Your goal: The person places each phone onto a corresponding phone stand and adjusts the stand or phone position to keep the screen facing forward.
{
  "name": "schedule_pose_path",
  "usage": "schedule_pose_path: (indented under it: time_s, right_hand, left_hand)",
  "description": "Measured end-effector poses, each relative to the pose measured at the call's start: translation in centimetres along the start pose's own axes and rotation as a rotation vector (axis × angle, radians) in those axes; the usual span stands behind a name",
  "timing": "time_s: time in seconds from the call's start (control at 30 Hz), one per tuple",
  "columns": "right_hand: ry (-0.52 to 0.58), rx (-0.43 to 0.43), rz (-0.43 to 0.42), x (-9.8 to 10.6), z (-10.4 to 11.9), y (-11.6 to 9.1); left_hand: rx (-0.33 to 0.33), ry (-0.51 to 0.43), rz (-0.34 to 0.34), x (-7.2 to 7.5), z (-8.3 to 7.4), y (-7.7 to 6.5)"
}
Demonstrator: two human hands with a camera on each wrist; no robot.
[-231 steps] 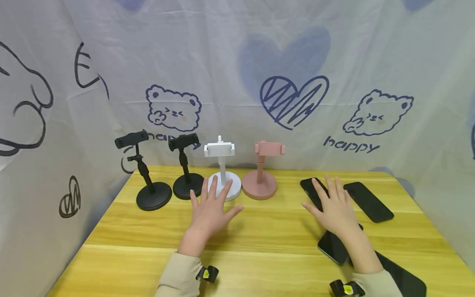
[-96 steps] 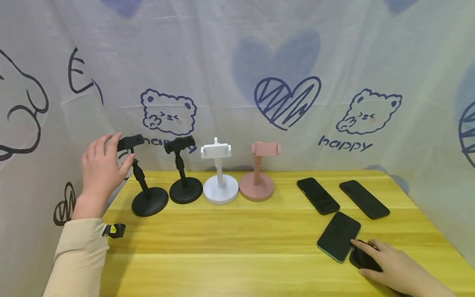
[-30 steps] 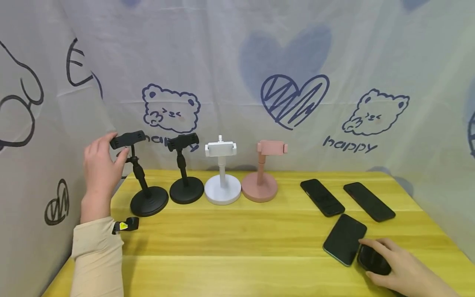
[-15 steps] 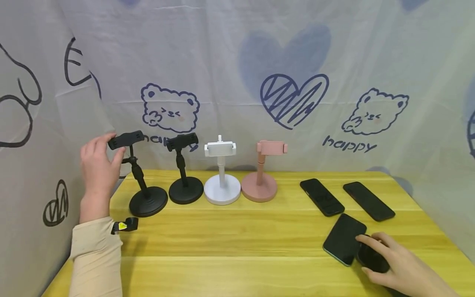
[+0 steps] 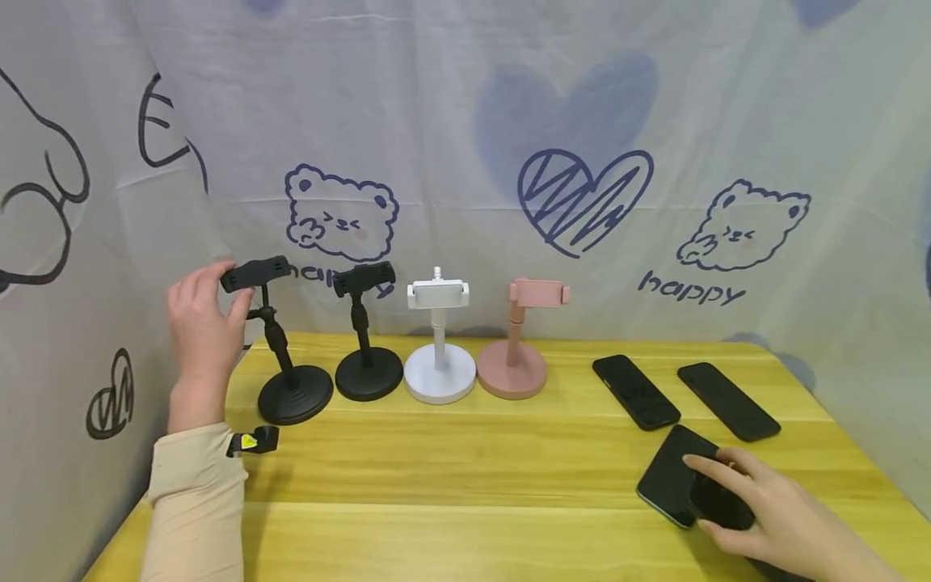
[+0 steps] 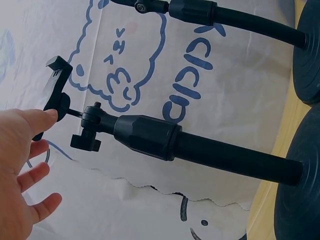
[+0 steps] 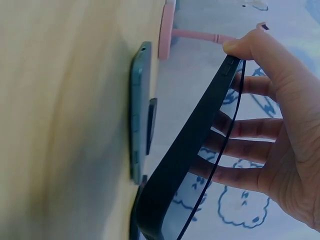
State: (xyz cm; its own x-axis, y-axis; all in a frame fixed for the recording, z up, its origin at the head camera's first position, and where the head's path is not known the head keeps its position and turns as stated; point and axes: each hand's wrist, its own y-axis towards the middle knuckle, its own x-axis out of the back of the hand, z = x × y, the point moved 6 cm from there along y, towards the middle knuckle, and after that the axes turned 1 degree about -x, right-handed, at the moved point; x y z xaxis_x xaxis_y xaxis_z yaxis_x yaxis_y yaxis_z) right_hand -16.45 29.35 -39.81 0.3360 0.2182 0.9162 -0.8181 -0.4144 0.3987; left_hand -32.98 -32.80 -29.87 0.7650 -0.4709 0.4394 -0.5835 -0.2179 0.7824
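At the left, my left hand pinches the left end of the clamp on the leftmost black phone stand. In the left wrist view, the thumb lies against the back of that clamp, and the other fingers are spread below it. My right hand grips a black phone between thumb and fingers by its edges. The right wrist view shows this phone tilted, its thumb end raised from the table. From the head, it overlaps the corner of a green-edged phone lying flat; the hand hides much of it.
A second black phone stand, a white one and a pink one stand in a row along the back. Two dark phones lie at the right rear. A printed cloth hangs behind the wooden table.
My left hand has gone from over the white stand to the leftmost clamp. My right hand has come down to the front-right phone, then lifted and shifted it left over the last second.
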Motion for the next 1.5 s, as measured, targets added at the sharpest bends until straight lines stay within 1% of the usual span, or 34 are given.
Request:
schedule_pose_path:
  time_s: [0.07, 0.2, 0.37, 0.47, 0.73, 0.97, 1.1, 1.27, 1.37, 1.5]
  right_hand:
    - [0.0, 0.039, -0.041, 0.4, 0.4, 0.4]
    - [0.011, 0.099, -0.093, 1.1, 1.0, 1.4]
    - [0.006, 0.175, -0.12, 1.8, 1.9, 2.6]
    - [-0.003, 0.207, -0.125, 2.2, 2.4, 3.4]
    - [-0.017, 0.239, -0.142, 2.8, 3.6, 5.1]
    - [-0.014, 0.256, -0.157, 3.0, 4.2, 5.9]
    - [-0.022, 0.276, -0.181, 3.0, 4.5, 6.3]
    - [-0.037, 0.304, -0.212, 2.9, 4.9, 7.0]
    - [-0.049, 0.306, -0.206, 2.8, 5.3, 7.5]
    - [-0.063, 0.297, -0.18, 2.5, 5.6, 8.2]
  left_hand:
    - [0.004, -0.004, 0.012, -0.2, 0.0, 0.1]
    - [0.029, -0.013, 0.029, -0.4, 0.1, 0.3]
    - [0.072, -0.01, 0.059, -0.4, 0.4, 0.1]
    - [0.084, -0.008, 0.062, -0.3, 0.5, -0.1]
    - [0.096, 0.011, 0.073, -0.4, 0.5, -0.2]
    - [0.072, 0.004, 0.067, -0.5, 0.3, -0.2]
    - [0.066, -0.003, 0.066, -0.6, 0.4, -0.3]
    - [0.078, -0.004, 0.082, -0.5, 0.5, -0.3]
    - [0.089, 0.0, 0.1, -0.4, 0.6, -0.3]
    - [0.094, 0.006, 0.107, -0.2, 0.7, -0.3]
